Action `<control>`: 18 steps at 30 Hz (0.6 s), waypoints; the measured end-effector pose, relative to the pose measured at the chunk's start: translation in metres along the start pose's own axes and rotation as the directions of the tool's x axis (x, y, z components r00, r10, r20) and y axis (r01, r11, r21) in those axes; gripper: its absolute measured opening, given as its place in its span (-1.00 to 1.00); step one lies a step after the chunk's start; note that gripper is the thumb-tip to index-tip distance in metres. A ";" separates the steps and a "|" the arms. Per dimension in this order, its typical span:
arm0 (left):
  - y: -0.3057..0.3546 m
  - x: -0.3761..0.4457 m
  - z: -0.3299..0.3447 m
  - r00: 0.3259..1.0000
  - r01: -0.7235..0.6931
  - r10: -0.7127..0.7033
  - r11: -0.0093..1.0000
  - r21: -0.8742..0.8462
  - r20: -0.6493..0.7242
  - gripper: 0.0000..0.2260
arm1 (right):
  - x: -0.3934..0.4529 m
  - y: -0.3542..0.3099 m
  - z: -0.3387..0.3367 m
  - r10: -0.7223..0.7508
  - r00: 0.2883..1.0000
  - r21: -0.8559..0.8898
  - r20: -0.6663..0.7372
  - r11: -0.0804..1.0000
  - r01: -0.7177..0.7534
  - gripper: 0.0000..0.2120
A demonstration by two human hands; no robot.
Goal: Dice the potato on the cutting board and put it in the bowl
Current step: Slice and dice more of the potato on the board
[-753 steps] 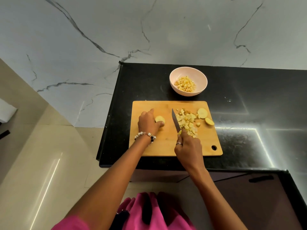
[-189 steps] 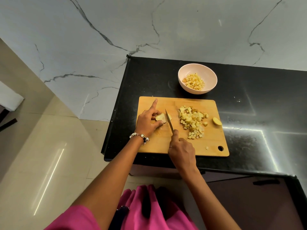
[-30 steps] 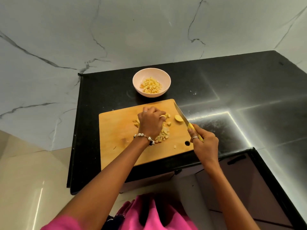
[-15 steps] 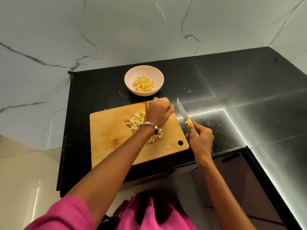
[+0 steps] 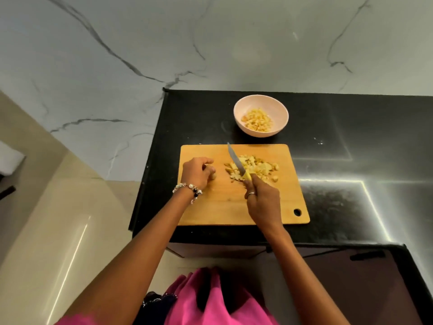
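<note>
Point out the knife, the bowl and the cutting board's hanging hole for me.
knife [image 5: 235, 159], head view, middle of the blade.
bowl [image 5: 281, 107], head view, bare inner wall near the right rim.
hanging hole [image 5: 297, 212], head view, centre of the hole.

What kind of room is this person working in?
Most likely a home kitchen: a black stone counter against a marble-look wall, with a wooden cutting board and a bowl of diced potato.

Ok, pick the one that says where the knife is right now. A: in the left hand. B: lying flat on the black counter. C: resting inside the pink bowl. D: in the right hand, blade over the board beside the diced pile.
D: the right hand grips the yellow-handled knife, its blade over the cutting board beside the diced potato.
</note>
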State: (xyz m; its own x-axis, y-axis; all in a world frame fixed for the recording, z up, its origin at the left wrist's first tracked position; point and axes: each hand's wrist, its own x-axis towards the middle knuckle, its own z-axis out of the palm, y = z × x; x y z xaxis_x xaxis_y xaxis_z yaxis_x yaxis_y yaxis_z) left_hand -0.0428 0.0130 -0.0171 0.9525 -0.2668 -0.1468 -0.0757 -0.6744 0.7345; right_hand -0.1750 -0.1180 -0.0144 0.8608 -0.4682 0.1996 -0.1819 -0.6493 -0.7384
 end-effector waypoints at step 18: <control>-0.029 -0.005 0.001 0.986 -0.137 0.146 0.983 0.119 -0.076 -0.63 | -0.031 -0.019 0.042 -0.074 0.973 -0.298 0.221 0.944 0.139 -0.56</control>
State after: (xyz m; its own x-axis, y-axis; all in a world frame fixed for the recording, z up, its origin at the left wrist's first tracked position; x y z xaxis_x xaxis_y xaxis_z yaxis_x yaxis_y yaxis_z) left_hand -0.0459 0.0330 -0.0382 0.9507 -0.3098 0.0129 -0.2398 -0.7083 0.6639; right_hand -0.1778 -0.0662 -0.0337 0.9555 -0.2752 0.1066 -0.1936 -0.8570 -0.4775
